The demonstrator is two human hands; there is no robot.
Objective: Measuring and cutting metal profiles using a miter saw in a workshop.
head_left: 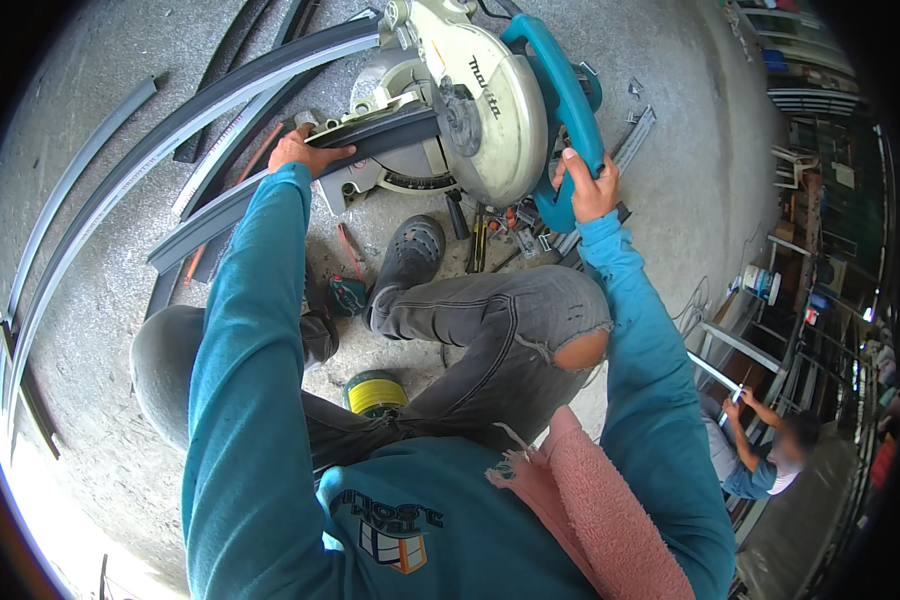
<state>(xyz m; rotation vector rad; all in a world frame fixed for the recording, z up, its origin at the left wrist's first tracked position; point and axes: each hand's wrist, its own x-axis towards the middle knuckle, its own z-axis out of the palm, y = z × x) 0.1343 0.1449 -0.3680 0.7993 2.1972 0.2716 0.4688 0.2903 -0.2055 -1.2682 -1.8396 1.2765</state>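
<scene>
A mitre saw [495,130] with a cream blade guard and a teal handle [568,95] stands on the floor in front of me. My right hand [590,188] is closed round the lower part of that handle. A dark grey metal profile [390,132] lies across the saw's base, its right end beside the blade guard and its other end reaching down to the left. My left hand [305,155] grips this profile at the left of the saw, with the thumb pointing right along it. The guard hides the blade.
Long metal profiles [120,160] lie on the concrete at the left. Below the saw are a red-handled tool [348,248], several small hand tools and scraps [520,225], and a yellow-and-green round object [375,393] between my legs. Another person [760,450] works beside racks at the right.
</scene>
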